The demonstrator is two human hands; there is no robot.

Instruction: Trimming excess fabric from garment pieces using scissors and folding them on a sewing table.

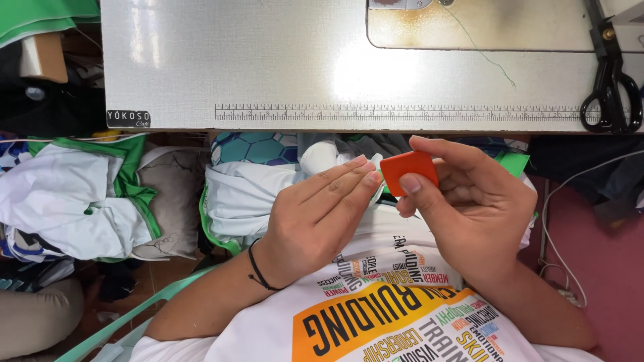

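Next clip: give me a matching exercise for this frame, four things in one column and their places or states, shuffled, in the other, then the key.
Things:
1. orange square piece
2. black scissors
3. left hand
4. green thread

Places or states:
A. lying at the right end of the grey table
B. pinched between thumb and fingers of the right hand
C. trailing loose across the top of the table
D. fingertips touching the edge of the orange square, a black band at the wrist

Pairs: 1-B, 2-A, 3-D, 4-C
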